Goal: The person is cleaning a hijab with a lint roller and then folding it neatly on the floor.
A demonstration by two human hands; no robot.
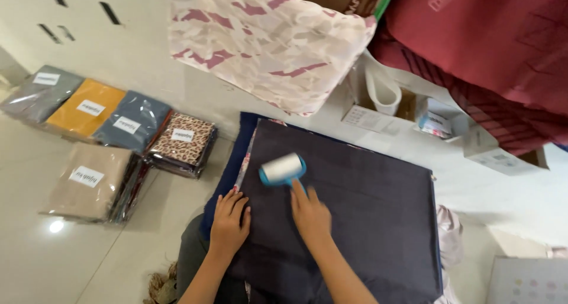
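The lint roller [283, 169] lies on the folded cloth [355, 203] just beyond the right hand [310, 214] fingers [297, 192], the packets [106, 141] far left.

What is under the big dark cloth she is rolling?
Under the dark cloth a blue layer peeks out at its left edge, with a patterned strip beside it. The rest underneath is covered.

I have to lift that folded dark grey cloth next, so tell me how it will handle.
The folded dark grey cloth looks thin and soft, so it would probably droop when lifted. It likely weighs little for its spread. The left hand presses flat on it while the right hand works the blue-handled white lint roller, suggesting it slides or bunches when pushed.
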